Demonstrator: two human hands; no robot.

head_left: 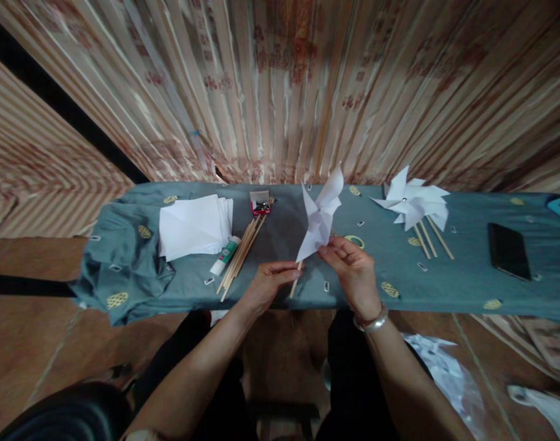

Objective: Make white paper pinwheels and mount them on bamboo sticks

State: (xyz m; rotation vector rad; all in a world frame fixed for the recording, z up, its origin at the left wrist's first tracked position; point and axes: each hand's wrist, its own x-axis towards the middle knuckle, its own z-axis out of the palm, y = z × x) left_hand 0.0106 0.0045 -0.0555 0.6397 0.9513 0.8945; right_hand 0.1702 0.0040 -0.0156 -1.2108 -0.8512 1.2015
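A white paper pinwheel (320, 215) on a thin wooden stick (295, 285) is held upright over the middle of the table. My left hand (268, 283) pinches the stick just beneath the paper blades. With thumb and fingers, my right hand (351, 267) grips the lower right blade of the same pinwheel. Right behind that hand lies a pale green ring-shaped thing (355, 241), partly hidden. To the left of my left hand are several loose wooden sticks (241, 257) and a glue stick (225, 255).
A stack of white paper (192, 226) lies at left, near a small red box of pins (260, 204). Several pinwheels (415, 199) lie to the right, then a black phone (508, 251). A patterned cloth (464, 288) covers the narrow table; a curtain (280, 92) hangs behind.
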